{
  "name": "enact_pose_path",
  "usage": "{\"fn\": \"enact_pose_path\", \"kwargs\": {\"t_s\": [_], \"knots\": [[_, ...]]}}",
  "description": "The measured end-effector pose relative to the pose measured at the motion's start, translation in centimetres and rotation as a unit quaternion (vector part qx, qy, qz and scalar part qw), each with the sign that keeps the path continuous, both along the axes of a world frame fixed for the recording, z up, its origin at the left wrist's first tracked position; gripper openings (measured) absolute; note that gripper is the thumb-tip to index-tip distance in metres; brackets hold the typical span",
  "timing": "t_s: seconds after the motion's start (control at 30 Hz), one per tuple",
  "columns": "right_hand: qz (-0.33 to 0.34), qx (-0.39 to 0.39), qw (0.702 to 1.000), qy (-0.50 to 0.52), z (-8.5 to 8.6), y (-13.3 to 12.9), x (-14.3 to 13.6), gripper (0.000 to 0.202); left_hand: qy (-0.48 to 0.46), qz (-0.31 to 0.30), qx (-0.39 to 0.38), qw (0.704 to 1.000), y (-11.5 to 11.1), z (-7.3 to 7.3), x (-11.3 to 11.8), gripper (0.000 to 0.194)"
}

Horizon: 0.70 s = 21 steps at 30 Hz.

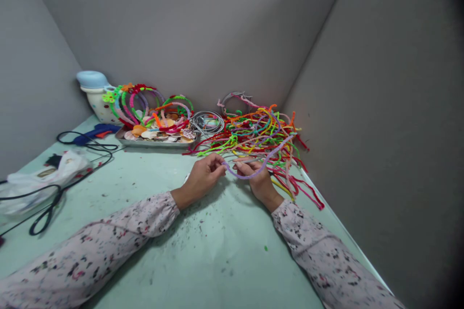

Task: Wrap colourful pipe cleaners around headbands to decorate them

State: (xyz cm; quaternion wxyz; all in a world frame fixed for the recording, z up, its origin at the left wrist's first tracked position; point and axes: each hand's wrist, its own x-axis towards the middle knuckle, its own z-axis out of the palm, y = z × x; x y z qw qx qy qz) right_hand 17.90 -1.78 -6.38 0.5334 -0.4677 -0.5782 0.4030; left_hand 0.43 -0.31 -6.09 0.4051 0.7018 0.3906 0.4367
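Two hands (203, 175) (262, 184) w/ purple pipe cleaner (266, 160)

Left hand (205, 175) pinches one end of a lavender fuzzy stem (267, 160); from my remote seat I see it sag across the front of the right hand (261, 182), far end rising toward a tangled heap of coloured stems (250, 130). Right fingers curled near a thin grey wire; I can't make out their grip. Behind the left hand: metal tray (159, 145) of shells (148, 133), with fuzzy-wrapped hoops (135, 106) at it and wire coils (207, 130) just beside. Far left I note a blue-lidded container (99, 104), blue tool (90, 134), black cord (60, 198), plastic bag (68, 166). Pale green tabletop (232, 246), speckled.
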Motion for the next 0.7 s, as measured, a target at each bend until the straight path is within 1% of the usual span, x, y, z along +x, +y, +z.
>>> {"fn": "enact_pose_path", "kwargs": {"t_s": [0.2,0.57,0.7], "knots": [[-0.004,-0.005,1.000,-0.009,0.71,-0.29,-0.12,0.024,-0.001,0.002,-0.010,1.000,-0.01,0.07,-0.02,0.014],[0.023,0.006,1.000,0.003,0.14,0.11,0.12,0.017,-0.009,-0.008,-0.033,0.999,0.21,-0.30,-0.08,0.017],[0.038,0.018,0.999,0.001,-0.08,0.12,0.27,0.018,-0.025,-0.013,-0.046,0.999,0.24,-0.41,-0.06,0.019]]}}
